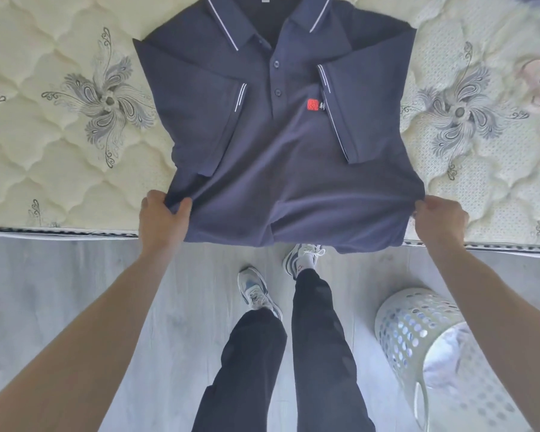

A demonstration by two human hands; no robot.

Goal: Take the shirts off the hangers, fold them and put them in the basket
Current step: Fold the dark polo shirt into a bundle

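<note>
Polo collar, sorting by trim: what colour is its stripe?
White, on navy collar of the polo shirt; head view.

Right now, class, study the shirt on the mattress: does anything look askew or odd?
On the polo shirt the sleeves are folded in unevenly: the one on the person's right reaches lower and partly covers the red logo. The hem overhangs the mattress edge, gripped by the left hand and right hand.

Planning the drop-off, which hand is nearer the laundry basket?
Right. The right hand grips the shirt hem on the side where the basket stands; the left hand grips the opposite corner, farther off.
</note>
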